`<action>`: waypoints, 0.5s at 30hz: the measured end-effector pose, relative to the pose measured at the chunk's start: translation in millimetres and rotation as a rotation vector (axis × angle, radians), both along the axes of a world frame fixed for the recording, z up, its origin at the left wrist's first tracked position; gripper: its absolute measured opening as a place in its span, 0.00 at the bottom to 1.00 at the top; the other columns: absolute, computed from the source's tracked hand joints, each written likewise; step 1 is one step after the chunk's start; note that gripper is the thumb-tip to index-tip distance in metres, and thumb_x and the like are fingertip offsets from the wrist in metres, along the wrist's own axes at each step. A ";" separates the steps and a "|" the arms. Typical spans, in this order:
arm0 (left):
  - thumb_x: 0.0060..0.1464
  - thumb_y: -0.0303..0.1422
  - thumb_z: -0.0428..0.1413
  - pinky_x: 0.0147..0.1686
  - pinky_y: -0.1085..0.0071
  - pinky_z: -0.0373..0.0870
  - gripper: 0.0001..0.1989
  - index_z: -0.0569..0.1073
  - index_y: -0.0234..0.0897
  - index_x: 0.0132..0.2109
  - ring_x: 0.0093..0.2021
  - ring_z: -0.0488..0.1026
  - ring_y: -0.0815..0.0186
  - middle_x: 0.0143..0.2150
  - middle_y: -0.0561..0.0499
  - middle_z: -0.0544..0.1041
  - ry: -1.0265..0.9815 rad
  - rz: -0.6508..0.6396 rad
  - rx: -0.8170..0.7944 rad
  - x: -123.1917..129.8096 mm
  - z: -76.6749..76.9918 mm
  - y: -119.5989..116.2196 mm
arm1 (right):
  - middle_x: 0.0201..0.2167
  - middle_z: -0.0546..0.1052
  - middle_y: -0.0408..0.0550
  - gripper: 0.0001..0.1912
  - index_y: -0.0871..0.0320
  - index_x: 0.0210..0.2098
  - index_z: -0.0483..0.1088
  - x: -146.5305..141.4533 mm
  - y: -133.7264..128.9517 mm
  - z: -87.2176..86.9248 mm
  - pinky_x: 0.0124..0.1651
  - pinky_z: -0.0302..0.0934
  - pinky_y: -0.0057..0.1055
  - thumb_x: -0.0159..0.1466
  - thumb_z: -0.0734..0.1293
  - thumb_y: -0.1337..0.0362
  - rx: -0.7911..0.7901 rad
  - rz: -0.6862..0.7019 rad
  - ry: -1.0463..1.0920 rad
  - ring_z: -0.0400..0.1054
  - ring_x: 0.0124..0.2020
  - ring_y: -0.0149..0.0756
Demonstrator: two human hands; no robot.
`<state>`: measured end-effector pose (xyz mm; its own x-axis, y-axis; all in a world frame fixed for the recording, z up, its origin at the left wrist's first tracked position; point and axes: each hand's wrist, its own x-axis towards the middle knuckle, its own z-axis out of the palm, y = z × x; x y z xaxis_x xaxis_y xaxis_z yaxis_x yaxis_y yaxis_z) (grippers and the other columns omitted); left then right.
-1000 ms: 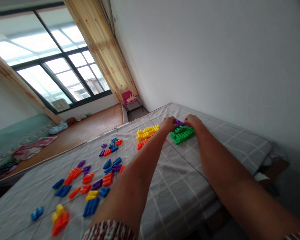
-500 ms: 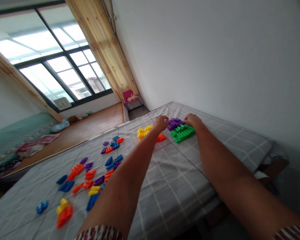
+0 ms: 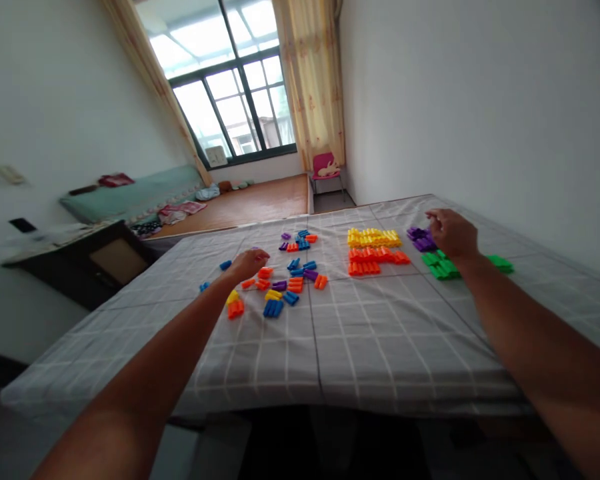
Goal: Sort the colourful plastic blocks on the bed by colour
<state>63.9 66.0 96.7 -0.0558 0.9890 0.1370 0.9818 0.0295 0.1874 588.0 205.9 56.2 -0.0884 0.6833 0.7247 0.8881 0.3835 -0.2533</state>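
Observation:
My left hand hovers over the scattered small tube-like plastic blocks on the left, with its fingers bent and slightly blurred. Close to it lie orange blocks and a purple block. My right hand is curled closed above the right-hand groups, and whatever is in its fingers is hidden. Purple blocks lie just left of it. Green blocks are beneath, partly covered by the wrist. Rows of yellow blocks and orange blocks sit between the hands.
A grey checked cloth covers the table. Loose blue blocks are among the scattered pieces. A white wall runs along the right side. Behind stand a pink chair and a wooden platform; a dark cabinet is at left.
My left hand has left the purple group and moved left to the scattered blocks. My right hand stays near the purple and green groups. The camera view has turned left and levelled.

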 end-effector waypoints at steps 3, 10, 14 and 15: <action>0.53 0.35 0.51 0.44 0.73 0.70 0.15 0.79 0.40 0.44 0.42 0.76 0.65 0.43 0.51 0.80 -0.043 -0.090 -0.019 -16.6 -15.0 -28.7 | 0.47 0.76 0.56 0.18 0.60 0.50 0.72 -52.9 -17.9 9.2 0.53 0.59 0.35 0.66 0.55 0.65 -0.042 0.242 -0.083 0.68 0.50 0.43; 0.54 0.33 0.51 0.42 0.73 0.69 0.15 0.79 0.39 0.45 0.42 0.76 0.64 0.42 0.49 0.80 -0.022 -0.139 -0.023 8.9 -16.5 -41.3 | 0.41 0.79 0.49 0.14 0.54 0.45 0.76 -206.6 -73.4 13.0 0.43 0.63 0.29 0.62 0.65 0.58 -0.447 0.738 -0.408 0.73 0.40 0.38; 0.56 0.41 0.52 0.40 0.71 0.69 0.17 0.79 0.41 0.47 0.42 0.76 0.61 0.42 0.48 0.80 0.030 -0.115 -0.109 29.8 -21.6 -37.5 | 0.36 0.80 0.47 0.16 0.51 0.43 0.77 -254.2 -85.2 6.2 0.36 0.62 0.28 0.58 0.69 0.53 -0.583 0.698 -0.454 0.73 0.38 0.39; 0.55 0.45 0.53 0.40 0.71 0.69 0.18 0.79 0.42 0.47 0.43 0.76 0.60 0.43 0.47 0.80 0.060 -0.113 -0.131 35.4 -23.2 -38.1 | 0.36 0.80 0.47 0.16 0.51 0.43 0.77 -259.8 -85.8 5.1 0.35 0.62 0.27 0.57 0.70 0.53 -0.589 0.705 -0.460 0.73 0.37 0.38</action>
